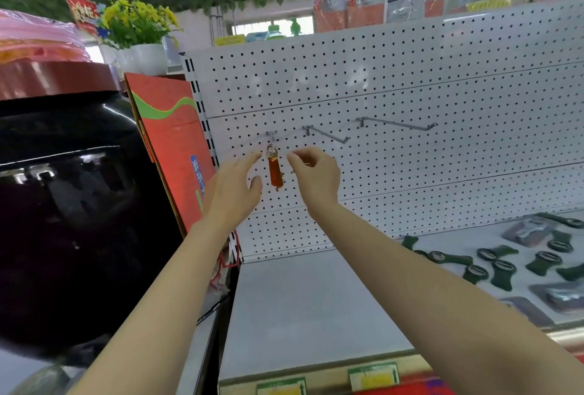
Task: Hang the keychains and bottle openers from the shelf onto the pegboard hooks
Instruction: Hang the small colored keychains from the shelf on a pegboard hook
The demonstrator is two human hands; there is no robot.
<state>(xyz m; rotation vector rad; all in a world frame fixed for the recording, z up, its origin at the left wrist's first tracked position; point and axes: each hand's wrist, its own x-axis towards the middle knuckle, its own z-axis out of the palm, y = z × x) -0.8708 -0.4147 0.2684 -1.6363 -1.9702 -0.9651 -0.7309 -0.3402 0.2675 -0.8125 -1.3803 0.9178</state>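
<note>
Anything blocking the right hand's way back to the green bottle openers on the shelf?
Nothing visible. The right hand is up at the pegboard beside the hung orange keychain; bare shelf lies between it and the green bottle openers lower right.

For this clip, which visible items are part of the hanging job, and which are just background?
Job: orange keychain on the leftmost hook; two empty hooks; pegboard; green bottle openers on the shelf; both hands.
Background: black jar, red carton, flower pot.

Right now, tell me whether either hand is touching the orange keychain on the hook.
Apart. The head view shows white pegboard between the orange keychain and both the left hand and right hand.
</note>
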